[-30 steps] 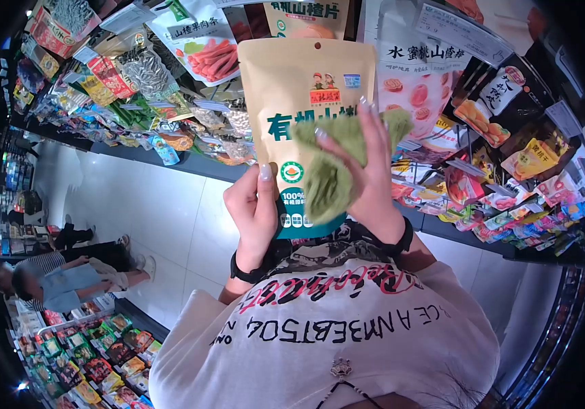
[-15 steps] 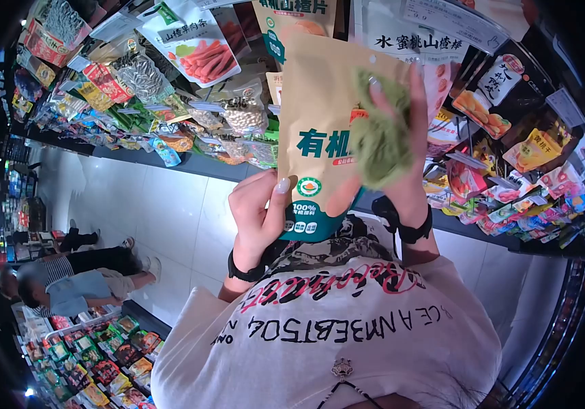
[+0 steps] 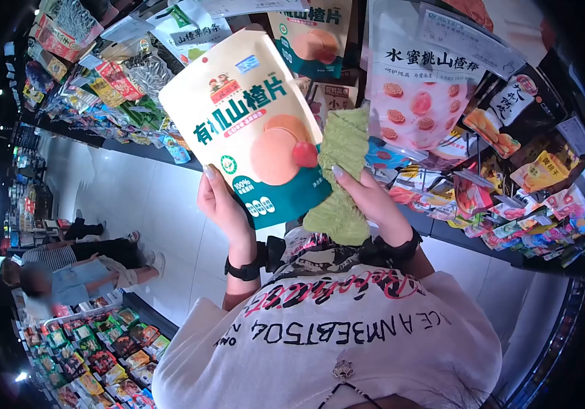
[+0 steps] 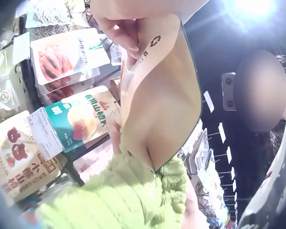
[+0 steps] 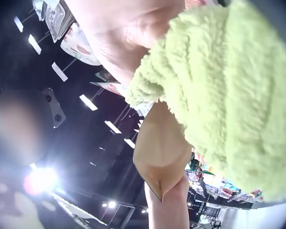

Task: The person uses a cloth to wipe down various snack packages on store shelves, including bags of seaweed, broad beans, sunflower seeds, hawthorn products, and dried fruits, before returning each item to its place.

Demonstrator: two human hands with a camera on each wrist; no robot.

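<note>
A beige and teal snack pouch [image 3: 255, 136], printed with round orange-pink slices, is held up in front of the body and leans to the left. My left hand [image 3: 223, 204] pinches its lower left edge, thumb on the printed front. At the pouch's right edge, my right hand [image 3: 378, 204] grips a fuzzy green cloth [image 3: 344, 163], which hangs in folds above and below the fingers. In the left wrist view the pouch's plain bottom [image 4: 164, 95] faces the camera, with the cloth [image 4: 119, 195] against its lower end. From the right wrist, the cloth [image 5: 229, 95] covers most of the fingers.
Snack bags hang on racks ahead, including a matching pouch [image 3: 309, 41] and a large white and pink bag [image 3: 418, 88]. Price tags [image 3: 466, 41] stick out between them. Lower left, packets [image 3: 95, 347] fill a display, with people [image 3: 67, 273] beside it in the aisle.
The cloth has moved off the pouch's front to its right edge. After shifting right, the pouch has swung left and tilted, showing its whole printed front.
</note>
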